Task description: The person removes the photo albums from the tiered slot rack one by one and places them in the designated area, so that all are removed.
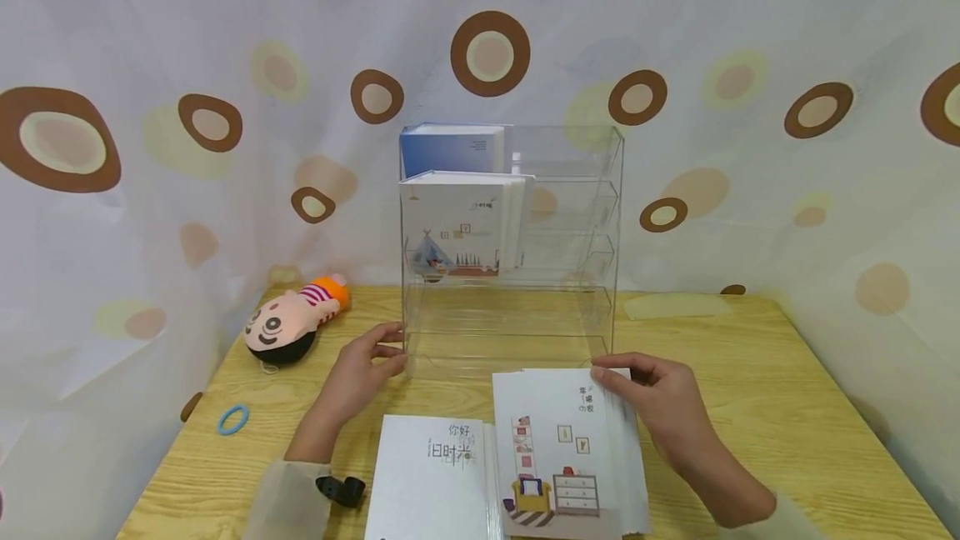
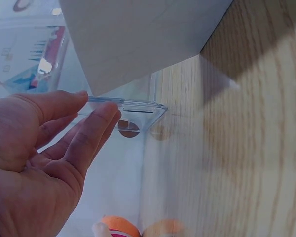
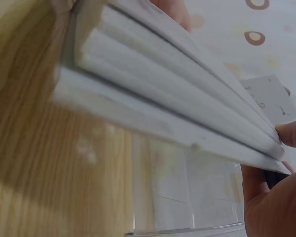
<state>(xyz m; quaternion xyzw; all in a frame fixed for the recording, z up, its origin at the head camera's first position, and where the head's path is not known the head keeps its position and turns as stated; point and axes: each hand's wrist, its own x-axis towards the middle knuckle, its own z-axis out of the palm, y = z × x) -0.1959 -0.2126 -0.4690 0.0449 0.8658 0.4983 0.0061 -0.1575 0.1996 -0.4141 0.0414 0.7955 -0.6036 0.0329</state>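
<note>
A clear acrylic rack [image 1: 510, 315] with several tiers stands upright at the back middle of the table. My left hand [image 1: 363, 369] is at its lower left side, and in the left wrist view thumb and fingers pinch the clear edge [image 2: 133, 104]. With my right hand [image 1: 663, 398] I grip the upper right corner of a white book [image 1: 555, 432] printed with a sofa and drawers. More thick white volumes [image 3: 172, 84] lie under its cover in the right wrist view. Left of it is another white book [image 1: 427, 465] with dark lettering.
On the rack's upper tiers sit a blue book [image 1: 450, 152] and a white book with a tent drawing [image 1: 457, 227], both toward the left. A plush doll [image 1: 288, 323] and a blue ring [image 1: 232, 419] lie on the table's left side. Behind hangs a patterned cloth [image 1: 322, 40].
</note>
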